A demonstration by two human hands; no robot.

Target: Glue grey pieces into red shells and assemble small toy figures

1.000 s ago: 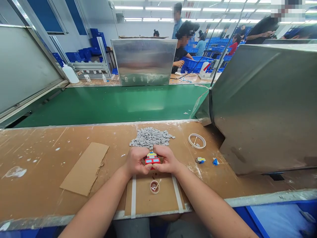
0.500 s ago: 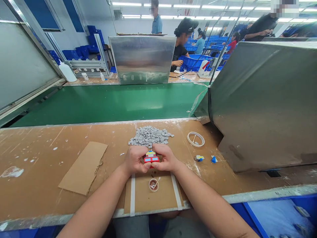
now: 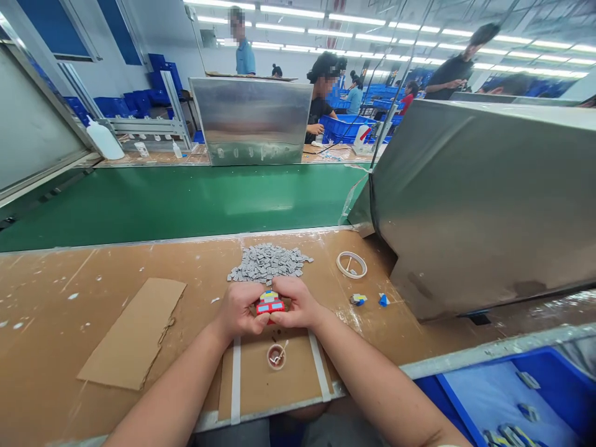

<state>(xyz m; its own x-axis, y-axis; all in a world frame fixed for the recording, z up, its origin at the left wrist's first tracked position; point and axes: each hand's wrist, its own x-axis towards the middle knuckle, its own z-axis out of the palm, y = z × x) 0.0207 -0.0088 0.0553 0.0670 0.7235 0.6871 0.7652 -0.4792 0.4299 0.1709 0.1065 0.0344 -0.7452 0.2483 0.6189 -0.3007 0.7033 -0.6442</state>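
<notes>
Above flat brown cardboard (image 3: 258, 394), my left hand (image 3: 239, 308) and right hand (image 3: 298, 303) curl inward. Together they pinch a small, blocky red-and-yellow piece (image 3: 270, 307).

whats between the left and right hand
In the head view, a small red-and-yellow piece with pale-blue panels, gripped by the left hand and right hand.

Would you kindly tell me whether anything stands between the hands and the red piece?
Nothing visible does: the left hand and right hand hold the red piece between them. The cup stands nearer the person, and the gray pile lies beyond.
</notes>
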